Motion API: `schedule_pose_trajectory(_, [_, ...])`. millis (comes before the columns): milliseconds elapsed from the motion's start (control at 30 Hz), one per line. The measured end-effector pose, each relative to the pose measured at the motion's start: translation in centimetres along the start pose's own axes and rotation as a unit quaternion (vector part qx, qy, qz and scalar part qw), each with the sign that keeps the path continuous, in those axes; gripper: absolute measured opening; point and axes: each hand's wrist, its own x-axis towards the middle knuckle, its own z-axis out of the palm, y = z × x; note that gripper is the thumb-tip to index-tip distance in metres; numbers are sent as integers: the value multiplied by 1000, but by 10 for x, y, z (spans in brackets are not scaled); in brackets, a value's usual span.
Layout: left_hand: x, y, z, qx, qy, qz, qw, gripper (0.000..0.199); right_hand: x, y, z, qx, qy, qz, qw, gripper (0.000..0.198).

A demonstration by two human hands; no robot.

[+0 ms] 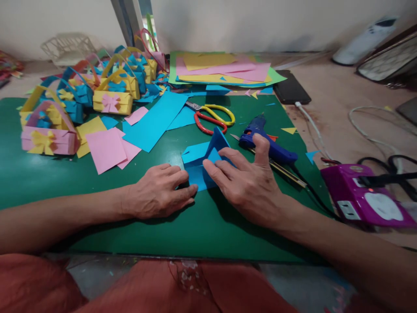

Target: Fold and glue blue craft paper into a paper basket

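A partly folded piece of blue paper lies on the green mat in front of me, with one flap standing up on its right side. My left hand rests at its lower left edge, fingers curled and fingertips pressed on the paper. On the right part of the sheet, beside the raised flap, my right hand grips the paper with bent fingers, and one finger sticks up apart from the others. The fingers partly hide the folds. Scissors with red and yellow handles lie just beyond.
A blue glue gun and a cutter knife lie to the right, near a purple power outlet box. Finished paper baskets crowd the left back. Pink paper pieces, a paper stack and a phone lie around.
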Motion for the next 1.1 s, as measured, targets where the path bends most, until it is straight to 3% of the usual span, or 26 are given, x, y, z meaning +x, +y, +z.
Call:
schedule_pose_trajectory(167, [0, 0, 1, -5, -4, -1, 1000, 17, -10, -2, -20, 104, 134, -36, 985, 26])
schedule_pose_trajectory(200, [0, 0, 1, -6, -6, -1, 1000, 17, -12, -4, -22, 140, 134, -44, 980, 28])
schedule_pose_trajectory(300, [0, 0, 2, -9, -3, -1, 1000, 18, -16, -11, -21, 191, 56, -57, 978, 31])
schedule_pose_trajectory(367, [0, 0, 2, -8, -3, -2, 1000, 19, -16, -16, -14, 187, -5, -40, 981, 32])
schedule_pose_trajectory(500, [1, 0, 2, -14, -8, -8, 1000, 18, -14, -21, -5, 157, -65, -21, 985, 32])
schedule_pose_trajectory(1100, [9, 2, -14, 24, -65, 94, 993, 27, -14, -18, -3, 133, -74, -28, 988, 28])
